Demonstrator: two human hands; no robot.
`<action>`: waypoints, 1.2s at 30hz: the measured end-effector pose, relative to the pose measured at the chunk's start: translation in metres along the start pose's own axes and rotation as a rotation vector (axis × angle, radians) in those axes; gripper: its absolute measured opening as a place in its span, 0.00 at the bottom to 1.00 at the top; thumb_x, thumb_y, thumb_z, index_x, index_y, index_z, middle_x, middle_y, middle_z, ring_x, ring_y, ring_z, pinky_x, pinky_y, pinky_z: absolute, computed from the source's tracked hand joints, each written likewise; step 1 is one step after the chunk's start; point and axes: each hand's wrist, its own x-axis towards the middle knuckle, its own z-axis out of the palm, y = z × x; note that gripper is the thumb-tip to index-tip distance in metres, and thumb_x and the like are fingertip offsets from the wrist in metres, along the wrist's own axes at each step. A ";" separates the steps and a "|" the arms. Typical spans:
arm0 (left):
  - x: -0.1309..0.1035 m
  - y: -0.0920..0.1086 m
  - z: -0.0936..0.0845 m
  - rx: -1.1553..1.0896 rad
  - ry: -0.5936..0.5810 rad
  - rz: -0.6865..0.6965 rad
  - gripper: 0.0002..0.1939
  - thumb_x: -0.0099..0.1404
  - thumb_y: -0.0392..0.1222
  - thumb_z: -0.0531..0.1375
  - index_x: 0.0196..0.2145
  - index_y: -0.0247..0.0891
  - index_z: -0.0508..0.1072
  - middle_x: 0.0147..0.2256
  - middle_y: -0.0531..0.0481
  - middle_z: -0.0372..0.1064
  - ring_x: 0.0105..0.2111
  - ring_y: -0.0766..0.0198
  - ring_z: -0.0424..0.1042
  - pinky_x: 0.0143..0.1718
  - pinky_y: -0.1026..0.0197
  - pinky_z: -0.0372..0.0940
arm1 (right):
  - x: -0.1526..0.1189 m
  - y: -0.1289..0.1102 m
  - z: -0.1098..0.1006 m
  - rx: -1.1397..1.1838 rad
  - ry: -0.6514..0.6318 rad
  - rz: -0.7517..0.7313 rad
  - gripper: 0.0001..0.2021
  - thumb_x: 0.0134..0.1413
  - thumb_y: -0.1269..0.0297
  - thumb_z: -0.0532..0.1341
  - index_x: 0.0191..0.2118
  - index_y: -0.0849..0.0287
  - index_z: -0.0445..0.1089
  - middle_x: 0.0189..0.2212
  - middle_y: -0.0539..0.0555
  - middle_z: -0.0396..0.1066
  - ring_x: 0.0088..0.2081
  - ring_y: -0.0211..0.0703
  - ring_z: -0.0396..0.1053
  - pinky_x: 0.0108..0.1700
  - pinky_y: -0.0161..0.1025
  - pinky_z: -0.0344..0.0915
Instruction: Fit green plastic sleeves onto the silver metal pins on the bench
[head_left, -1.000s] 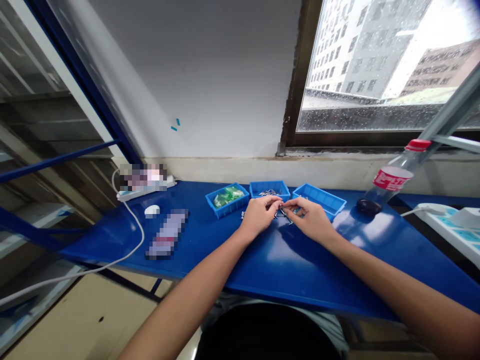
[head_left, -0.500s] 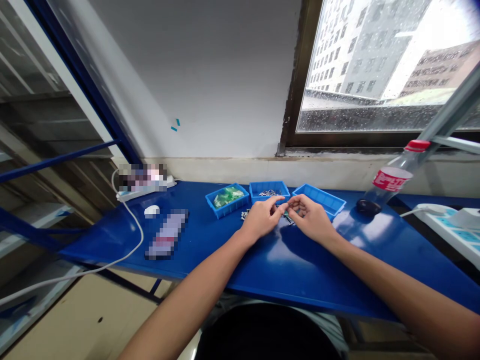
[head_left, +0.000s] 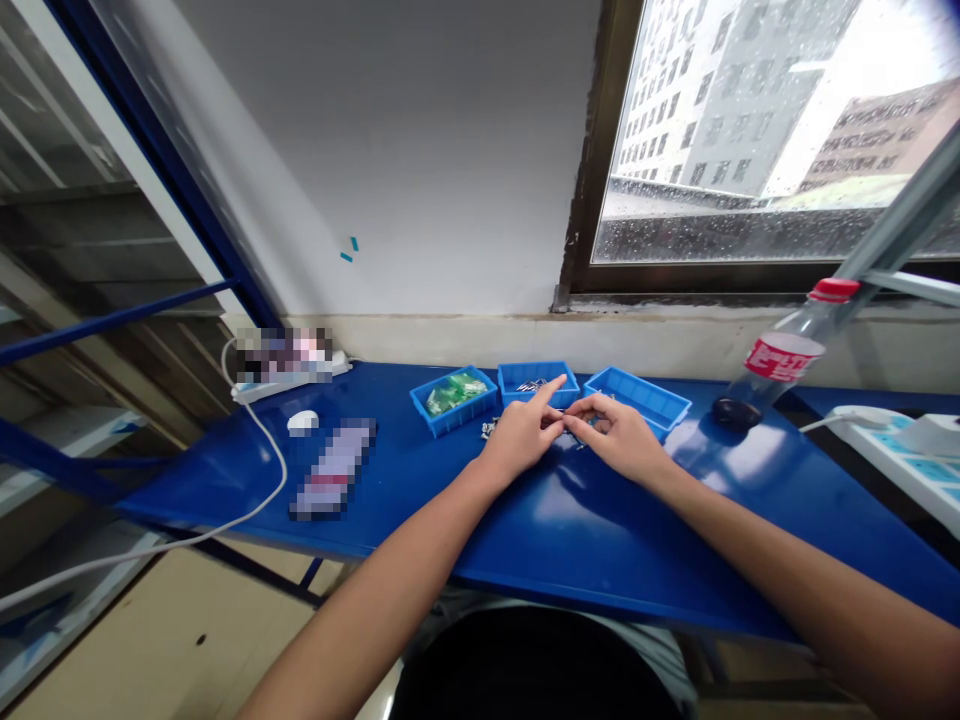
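Observation:
My left hand (head_left: 520, 436) and my right hand (head_left: 619, 438) meet over the blue table, fingertips almost touching. On the left hand, thumb and fingers are pinched together while the index finger points out toward the middle bin. The right hand is curled, its thumb and index finger closed at the same spot. Whatever small piece lies between them is hidden by the fingers. Small shiny metal parts (head_left: 488, 428) lie beside my left hand. Behind the hands, a blue bin (head_left: 511, 371) holds thin metal pieces (head_left: 531, 385).
A blue bin (head_left: 466, 416) with green packets (head_left: 454, 391) stands left, another blue bin (head_left: 678, 417) right. Farther right are a red-capped bottle (head_left: 784, 358) and a white power strip (head_left: 911, 460). A white cable (head_left: 280, 465) crosses the left side of the table (head_left: 600, 555).
My left index finger has straightened and lifted away from the others. Both hands' fingertips have drawn closer together, and the small dark-and-green piece below them shows less.

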 end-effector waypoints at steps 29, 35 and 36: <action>0.009 -0.003 0.001 -0.407 0.222 -0.109 0.12 0.63 0.47 0.72 0.36 0.35 0.82 0.44 0.40 0.81 0.49 0.52 0.80 0.52 0.54 0.74 | 0.000 0.009 0.004 0.135 -0.041 0.081 0.21 0.61 0.43 0.65 0.45 0.56 0.80 0.38 0.58 0.82 0.38 0.51 0.79 0.39 0.45 0.73; 0.009 -0.005 0.000 -0.420 0.261 -0.150 0.14 0.60 0.48 0.74 0.32 0.35 0.78 0.43 0.40 0.81 0.47 0.52 0.80 0.51 0.54 0.74 | -0.001 0.006 0.005 0.124 -0.062 0.076 0.19 0.62 0.44 0.65 0.44 0.56 0.80 0.38 0.57 0.81 0.37 0.51 0.77 0.38 0.44 0.73; 0.009 -0.005 0.000 -0.419 0.246 -0.137 0.13 0.60 0.47 0.74 0.33 0.35 0.79 0.43 0.40 0.81 0.47 0.52 0.80 0.51 0.54 0.74 | -0.001 0.005 0.004 0.126 -0.065 0.070 0.19 0.62 0.45 0.65 0.44 0.56 0.80 0.37 0.57 0.81 0.38 0.50 0.77 0.39 0.44 0.73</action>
